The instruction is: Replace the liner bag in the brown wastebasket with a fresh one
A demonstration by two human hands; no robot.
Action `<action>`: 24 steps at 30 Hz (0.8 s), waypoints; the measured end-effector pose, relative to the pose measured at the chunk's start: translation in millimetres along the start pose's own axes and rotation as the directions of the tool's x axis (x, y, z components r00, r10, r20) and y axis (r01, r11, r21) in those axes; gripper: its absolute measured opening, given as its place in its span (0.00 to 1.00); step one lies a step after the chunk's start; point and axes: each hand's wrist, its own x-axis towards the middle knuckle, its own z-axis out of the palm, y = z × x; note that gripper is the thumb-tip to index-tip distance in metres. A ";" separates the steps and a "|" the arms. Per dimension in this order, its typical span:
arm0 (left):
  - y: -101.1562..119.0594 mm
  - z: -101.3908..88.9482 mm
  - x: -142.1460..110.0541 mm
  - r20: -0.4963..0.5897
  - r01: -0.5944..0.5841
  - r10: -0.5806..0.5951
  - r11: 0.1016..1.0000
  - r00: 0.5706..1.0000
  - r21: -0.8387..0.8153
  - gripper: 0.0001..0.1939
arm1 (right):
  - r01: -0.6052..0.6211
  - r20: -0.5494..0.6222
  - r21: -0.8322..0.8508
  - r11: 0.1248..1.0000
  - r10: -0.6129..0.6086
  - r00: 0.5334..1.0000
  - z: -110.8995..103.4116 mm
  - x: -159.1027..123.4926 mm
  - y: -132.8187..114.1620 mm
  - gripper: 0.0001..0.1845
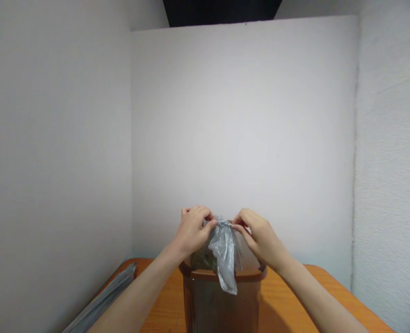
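A thin grey plastic bag (pixel 224 247) lines a brown trash can (pixel 222 305), its gathered top raised above the rim. My left hand (pixel 196 226) pinches the twisted neck of the bag from the left, thumb against fingers. From the other side, my right hand (pixel 255 231) pinches the same twisted part with thumb and forefinger. A loose tail of the bag hangs between the hands, over the near rim. Through the film, something dark and greenish shows inside; I cannot make out what.
The trash can stands on an orange-brown wooden table (pixel 277 310). A folded length of grey plastic (pixel 104 296) lies along the table's left edge. White walls (pixel 243 115) close in at the back, left and right.
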 end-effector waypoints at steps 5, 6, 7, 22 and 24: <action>-0.4 -4.4 3.5 0.010 0.005 -0.005 0.999 1.000 -0.048 0.08 | -0.053 -0.140 0.130 0.990 0.071 0.988 2.4 -1.4 1.5 0.06; 1.4 -5.1 5.7 0.025 -0.016 0.018 0.998 1.000 -0.066 0.07 | -0.044 -0.155 0.145 0.988 0.067 0.986 2.8 0.3 0.0 0.06; 3.5 -5.6 8.3 0.046 -0.042 0.046 0.996 0.998 -0.085 0.08 | -0.032 -0.159 0.158 0.987 0.057 0.986 3.0 2.2 -1.6 0.06; 5.4 12.1 10.5 0.108 -0.057 0.052 0.998 0.993 0.040 0.08 | 0.025 -0.056 0.101 0.995 -0.020 0.998 2.3 -13.4 11.7 0.05; 9.7 13.8 11.7 0.099 -0.053 0.048 0.998 0.994 0.044 0.08 | 0.141 0.015 -0.053 0.989 -0.140 0.990 -0.6 -5.4 4.8 0.08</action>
